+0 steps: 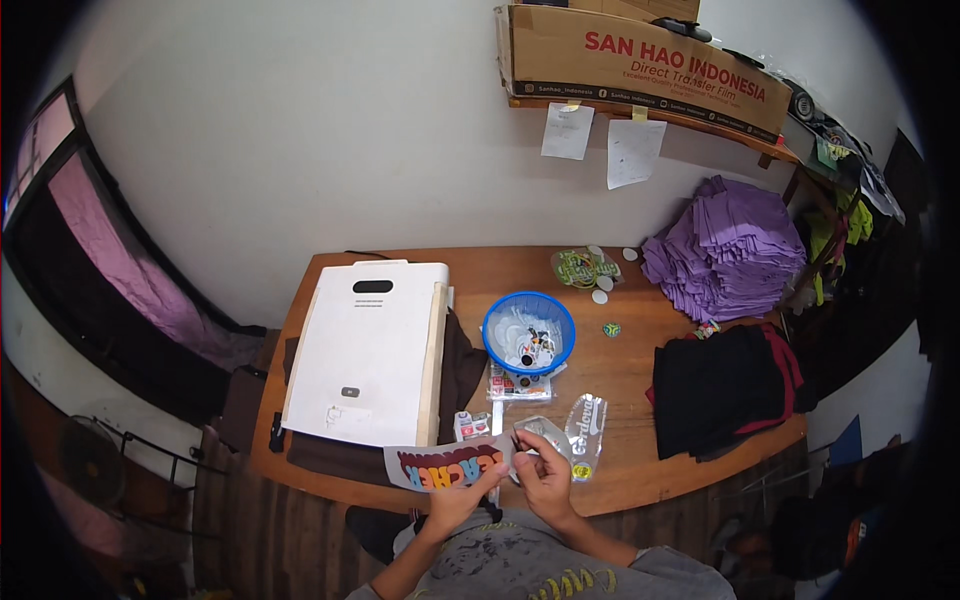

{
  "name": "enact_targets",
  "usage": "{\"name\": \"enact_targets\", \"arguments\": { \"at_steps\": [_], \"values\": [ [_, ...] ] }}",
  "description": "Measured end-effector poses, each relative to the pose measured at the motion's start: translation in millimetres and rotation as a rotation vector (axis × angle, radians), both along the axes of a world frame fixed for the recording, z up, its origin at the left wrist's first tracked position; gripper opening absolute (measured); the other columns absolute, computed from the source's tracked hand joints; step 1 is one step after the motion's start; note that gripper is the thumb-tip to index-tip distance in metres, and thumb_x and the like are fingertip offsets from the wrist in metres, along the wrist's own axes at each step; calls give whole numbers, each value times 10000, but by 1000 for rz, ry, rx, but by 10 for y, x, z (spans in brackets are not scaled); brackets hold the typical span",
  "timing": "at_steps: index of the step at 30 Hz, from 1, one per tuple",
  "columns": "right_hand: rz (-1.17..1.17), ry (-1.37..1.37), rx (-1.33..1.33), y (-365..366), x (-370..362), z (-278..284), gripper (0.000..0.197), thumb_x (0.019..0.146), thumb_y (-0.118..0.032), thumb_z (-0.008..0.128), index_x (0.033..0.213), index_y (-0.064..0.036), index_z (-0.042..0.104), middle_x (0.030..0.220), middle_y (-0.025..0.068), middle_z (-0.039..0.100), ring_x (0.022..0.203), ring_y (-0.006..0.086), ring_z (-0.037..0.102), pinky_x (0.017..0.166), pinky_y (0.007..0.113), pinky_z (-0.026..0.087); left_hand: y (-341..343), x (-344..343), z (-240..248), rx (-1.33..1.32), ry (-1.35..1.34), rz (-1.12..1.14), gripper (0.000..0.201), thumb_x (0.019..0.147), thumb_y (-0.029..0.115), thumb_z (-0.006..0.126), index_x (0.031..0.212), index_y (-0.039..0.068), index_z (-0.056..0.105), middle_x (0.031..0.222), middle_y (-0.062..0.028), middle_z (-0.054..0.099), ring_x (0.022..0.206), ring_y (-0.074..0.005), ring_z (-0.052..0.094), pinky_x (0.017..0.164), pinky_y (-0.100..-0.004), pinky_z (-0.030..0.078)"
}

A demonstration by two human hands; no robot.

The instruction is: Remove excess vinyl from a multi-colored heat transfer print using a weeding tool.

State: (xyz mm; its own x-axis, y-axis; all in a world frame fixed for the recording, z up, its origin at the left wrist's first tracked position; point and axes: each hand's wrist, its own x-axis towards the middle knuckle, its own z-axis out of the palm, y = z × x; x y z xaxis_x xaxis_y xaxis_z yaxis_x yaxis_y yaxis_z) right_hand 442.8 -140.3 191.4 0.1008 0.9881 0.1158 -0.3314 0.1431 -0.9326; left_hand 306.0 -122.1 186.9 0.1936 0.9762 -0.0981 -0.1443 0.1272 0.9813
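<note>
Between my hands, over the table's front edge, is a strip of transfer film [440, 468] with colourful block letters on a dark red print. My left hand [458, 503] pinches its lower right part. My right hand [543, 478] is closed at the strip's right end, and a thin dark thing shows at its fingertips, too small to name. Behind that hand lies a curled clear piece of film [540, 428], partly hidden. A clear film with white lettering [586, 425] and a small round yellow-green sticker [581, 471] lie just to the right.
A white heat press [365, 350] fills the table's left side. A blue basket [485, 340] of film pieces stands mid-table, more film cutouts [585, 267] behind it. At right are folded black garments [705, 390] and a purple cloth stack [735, 240], below a shelf with a cardboard box [560, 60].
</note>
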Motion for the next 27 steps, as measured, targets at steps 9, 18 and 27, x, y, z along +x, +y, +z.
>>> {"name": "enact_targets", "arguments": {
  "at_steps": [9,18,27],
  "values": [
    [11,57,-5,-2,-5,-17,320,855,-28,488,1153,69,424,1005,94,545,820,90,553,687,184,433,-7,-4,-40,-1,-14,-7,302,755,9,627,1028,-22,502,776,-62,591,600,-89,547,496,-188,452],
    [-90,47,-37,57,-59,86,277,866,-99,497,1112,27,471,831,2,542,542,5,411,447,152,306,7,31,34,16,-67,-9,364,757,0,623,1087,-20,472,811,-65,584,642,-89,547,502,-191,451],
    [-109,29,-40,64,-70,86,273,866,-108,500,1102,27,480,777,-6,525,524,9,407,435,156,306,10,35,39,7,-75,-14,363,760,4,623,1089,-21,472,794,-64,581,627,-89,539,504,-191,446]
  ]
}}
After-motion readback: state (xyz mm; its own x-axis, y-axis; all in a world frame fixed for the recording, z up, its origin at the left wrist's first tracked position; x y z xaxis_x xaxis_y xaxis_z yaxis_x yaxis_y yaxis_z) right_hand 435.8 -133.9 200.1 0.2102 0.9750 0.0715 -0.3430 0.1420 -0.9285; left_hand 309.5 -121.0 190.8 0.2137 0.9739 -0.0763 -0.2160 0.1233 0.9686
